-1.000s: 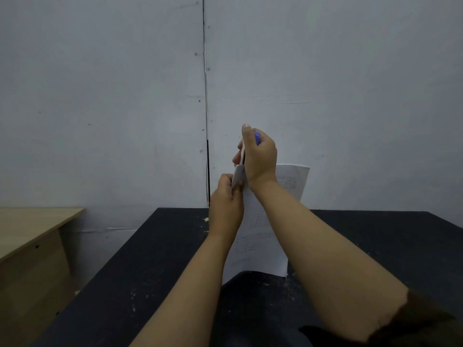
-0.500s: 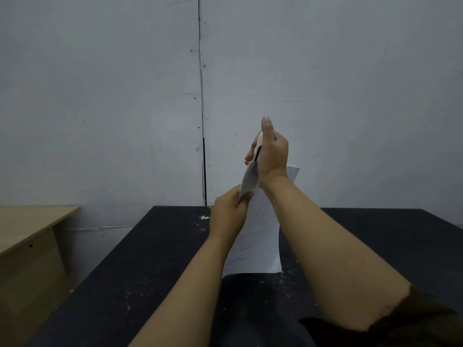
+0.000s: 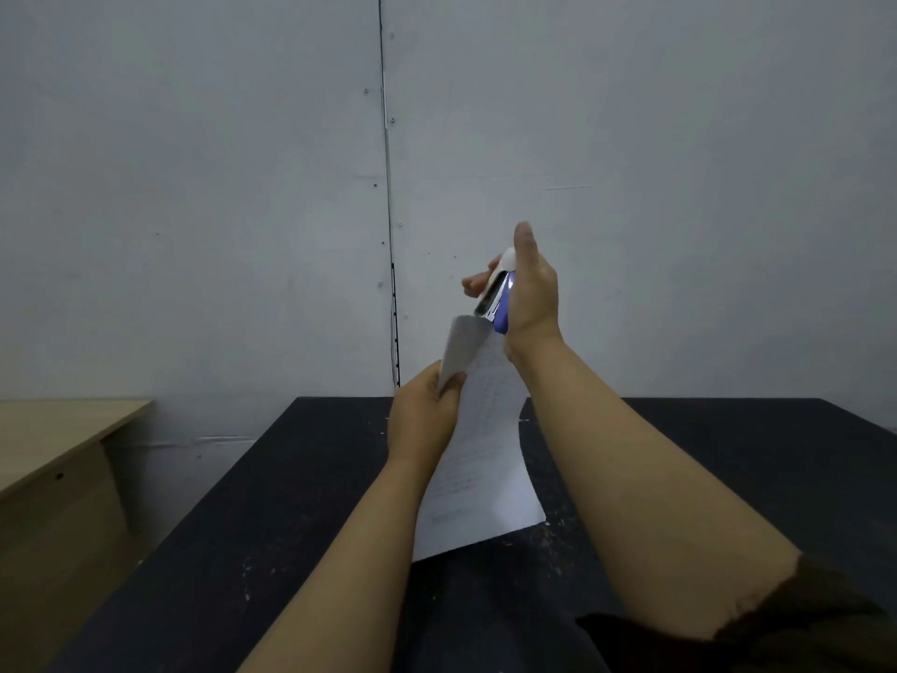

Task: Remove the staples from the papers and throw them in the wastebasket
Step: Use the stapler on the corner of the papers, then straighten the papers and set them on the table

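The papers (image 3: 480, 459) are pinched in the left hand (image 3: 424, 420) above the table (image 3: 704, 459), steadying their corner for the staple remover (image 3: 497, 298) clasped in the right hand (image 3: 531, 293).

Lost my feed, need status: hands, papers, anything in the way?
Left hand pinching the papers at the side. Right hand gripping the white-and-blue tool at their top corner. Papers held above the black table. Staple and wastebasket not visible. Nothing in the way.
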Motion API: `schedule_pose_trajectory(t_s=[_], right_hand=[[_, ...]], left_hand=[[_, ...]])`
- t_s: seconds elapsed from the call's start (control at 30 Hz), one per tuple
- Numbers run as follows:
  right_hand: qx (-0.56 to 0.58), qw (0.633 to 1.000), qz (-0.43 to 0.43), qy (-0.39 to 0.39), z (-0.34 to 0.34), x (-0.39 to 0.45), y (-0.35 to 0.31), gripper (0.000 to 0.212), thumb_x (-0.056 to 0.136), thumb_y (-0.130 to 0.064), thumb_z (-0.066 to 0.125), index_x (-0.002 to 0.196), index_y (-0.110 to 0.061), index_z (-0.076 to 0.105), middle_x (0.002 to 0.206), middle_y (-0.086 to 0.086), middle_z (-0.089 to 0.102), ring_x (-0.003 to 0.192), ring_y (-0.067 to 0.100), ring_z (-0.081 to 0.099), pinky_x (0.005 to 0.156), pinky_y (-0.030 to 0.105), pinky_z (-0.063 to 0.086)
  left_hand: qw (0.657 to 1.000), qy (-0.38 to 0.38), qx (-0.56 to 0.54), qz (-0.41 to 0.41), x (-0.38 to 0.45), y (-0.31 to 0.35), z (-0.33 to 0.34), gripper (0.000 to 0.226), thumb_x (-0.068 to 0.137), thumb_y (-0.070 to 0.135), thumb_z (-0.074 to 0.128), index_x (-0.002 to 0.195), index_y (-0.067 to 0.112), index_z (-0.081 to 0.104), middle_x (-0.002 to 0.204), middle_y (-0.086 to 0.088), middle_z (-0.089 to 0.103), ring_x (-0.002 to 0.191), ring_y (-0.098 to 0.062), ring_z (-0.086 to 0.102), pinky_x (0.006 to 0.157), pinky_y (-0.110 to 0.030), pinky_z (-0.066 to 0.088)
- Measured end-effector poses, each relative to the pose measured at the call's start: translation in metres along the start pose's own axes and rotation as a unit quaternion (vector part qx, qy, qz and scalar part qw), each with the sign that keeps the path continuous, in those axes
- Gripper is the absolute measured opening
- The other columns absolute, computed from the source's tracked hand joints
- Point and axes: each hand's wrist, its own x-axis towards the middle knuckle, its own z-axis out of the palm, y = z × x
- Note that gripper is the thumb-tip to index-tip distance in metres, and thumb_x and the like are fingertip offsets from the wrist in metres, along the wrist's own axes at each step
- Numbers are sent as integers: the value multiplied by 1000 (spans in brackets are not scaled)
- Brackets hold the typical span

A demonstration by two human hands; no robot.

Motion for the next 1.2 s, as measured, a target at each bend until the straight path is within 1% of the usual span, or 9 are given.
schedule_pose_trajectory(t_s=[0.23, 0.43, 0.63, 0.83, 0.93, 1.0, 1.07, 1.13, 1.2], right_hand=[[-194, 973, 80, 99, -47, -11, 35, 13, 89, -30, 41, 87, -17, 41, 76, 4, 48, 59, 17, 42, 54, 29, 37], [-513, 817, 262, 31, -118, -36, 109, 50, 95, -32, 50, 132, 1, 47, 134, 21, 38, 104, 35, 54, 79, 31, 43], [-615, 747, 251, -20, -149, -61, 137, 50, 85, -38, 68, 127, -14, 58, 131, 15, 49, 120, 32, 51, 99, 40, 47], [-705, 663, 251, -17, -162, -84, 156, 48, 90, -40, 62, 131, -17, 56, 137, 11, 46, 127, 29, 43, 104, 38, 38], [-708, 660, 250, -19, -167, -88, 159, 50, 89, -42, 62, 131, -17, 56, 137, 11, 46, 129, 30, 40, 105, 39, 36], [-696, 666, 268, -23, -162, -86, 154, 51, 90, -46, 60, 132, -18, 56, 139, 11, 45, 131, 31, 37, 107, 42, 35], [-645, 724, 246, -12, -147, -78, 144, 43, 93, -42, 57, 128, -18, 61, 138, 11, 51, 128, 32, 44, 106, 43, 40], [-508, 843, 175, 8, -125, -69, 128, 28, 94, -29, 58, 115, -16, 71, 123, 8, 66, 110, 25, 60, 87, 35, 53], [-336, 934, 121, -10, -95, -65, 104, 23, 93, -24, 60, 107, -15, 76, 109, 1, 74, 101, 15, 67, 80, 26, 55]], left_hand=[[998, 44, 46, 9, 3, -13, 4, 19, 97, 32, 49, 99, 22, 65, 85, -1, 68, 76, -19, 65, 62, -30, 51], [991, 65, 116, 28, 1, -25, 21, 26, 96, 30, 44, 107, 27, 67, 72, 5, 62, 62, -16, 57, 50, -25, 43], [986, 59, 149, 35, -1, -30, 29, 36, 96, 25, 43, 122, 38, 63, 80, 9, 68, 66, -15, 62, 52, -24, 48], [984, 56, 171, 19, -4, -37, 30, 37, 97, 26, 41, 126, 39, 61, 80, 9, 69, 64, -15, 64, 55, -30, 56], [982, 74, 174, 22, -5, -41, 31, 37, 99, 25, 41, 129, 37, 59, 81, 3, 71, 73, -18, 66, 90, -43, 56], [972, 102, 209, 37, -5, -41, 31, 38, 100, 22, 41, 131, 31, 59, 82, -3, 73, 76, -19, 66, 121, -40, 21], [967, 111, 227, 42, -4, -40, 30, 39, 99, 19, 40, 132, 29, 59, 82, -3, 74, 74, -20, 67, 123, -37, 8], [975, 101, 195, 33, -2, -37, 29, 41, 97, 18, 40, 131, 32, 59, 83, -2, 73, 78, -24, 66, 115, -44, 33], [984, 89, 154, 22, -1, -29, 27, 42, 97, 21, 38, 131, 36, 57, 90, 0, 72, 85, -27, 65, 84, -47, 56]])
